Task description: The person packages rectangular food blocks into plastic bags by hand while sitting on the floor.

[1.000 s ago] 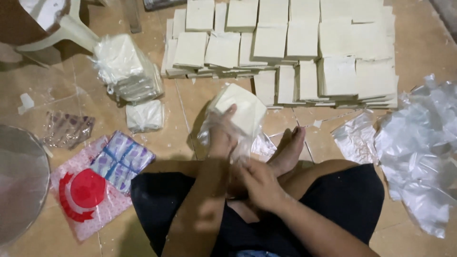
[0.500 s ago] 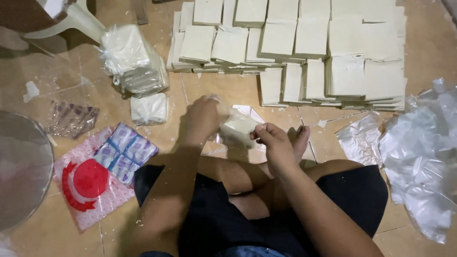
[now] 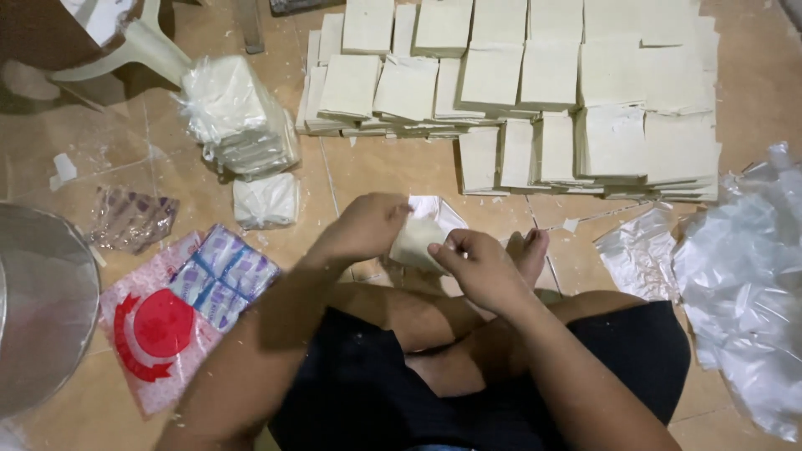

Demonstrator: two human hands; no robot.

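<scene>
1. Work piece: small stack of cream paper squares [image 3: 415,242] inside a clear plastic sleeve [image 3: 434,209], held above the crossed legs, just in front of the bare foot [image 3: 528,250].
2. Left hand [image 3: 363,227]: closed over the left edge of the stack, fingers curled around it.
3. Right hand [image 3: 483,269]: pinching the right edge of stack and sleeve between thumb and fingertips (narrow grip, not a full grasp).
4. Progress, judged from layout: two wrapped bundles already lying on the tiled floor [image 3: 393,167], a large one [image 3: 238,117] and a small one [image 3: 266,200] just below it; current stack partly in its sleeve, mouth of sleeve apparently not yet closed.
5. Remaining, judged likewise: many unwrapped stacks of cream squares [image 3: 535,83] in rows at the top of the view, well apart from the hands (bulk of the work apparently not yet done).
6. Supply: heap of clear plastic bags [image 3: 743,284] at the right, near the right knee.
7. Other items at the left: red-and-white printed bag [image 3: 146,334] with a purple-and-white packet [image 3: 224,274] lying on it, a crumpled clear wrapper [image 3: 129,219], a round metal rim [image 3: 42,309], a pale plastic chair leg [image 3: 142,46].
8. Obstructions: none between hands and stacks; small paper scraps [image 3: 63,167] scattered on the floor.
</scene>
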